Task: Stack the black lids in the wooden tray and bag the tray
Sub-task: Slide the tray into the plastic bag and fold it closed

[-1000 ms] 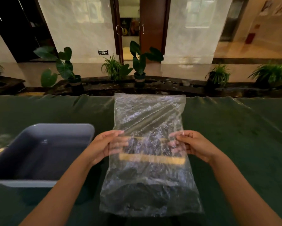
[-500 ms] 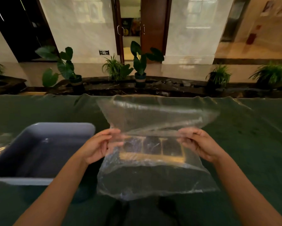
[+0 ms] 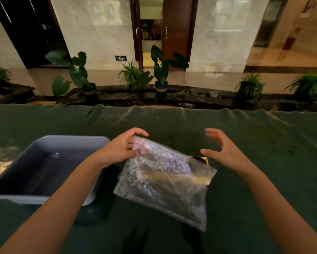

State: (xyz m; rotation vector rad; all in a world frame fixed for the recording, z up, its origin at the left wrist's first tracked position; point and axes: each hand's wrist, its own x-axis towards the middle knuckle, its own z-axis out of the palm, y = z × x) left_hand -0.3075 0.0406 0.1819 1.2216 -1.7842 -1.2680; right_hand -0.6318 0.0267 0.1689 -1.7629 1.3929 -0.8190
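A clear plastic bag (image 3: 165,178) hangs tilted over the green table, its upper left corner pinched by my left hand (image 3: 121,148). The wooden tray (image 3: 207,161) with a black lid (image 3: 197,158) in it lies mostly behind the bag; only its far right corner shows past the bag's edge. I cannot tell whether the tray is inside the bag. My right hand (image 3: 221,149) hovers just right of that corner, fingers spread and curled, holding nothing.
A grey-blue plastic tub (image 3: 44,143) stands on the table to the left, under my left forearm. The green cloth-covered table (image 3: 264,143) stretches right and back. Potted plants (image 3: 161,70) line a ledge beyond the far edge.
Both hands held the bag over the tray before. Now my right hand has let go and opened, and my left hand has swung the bag down and tilted it.
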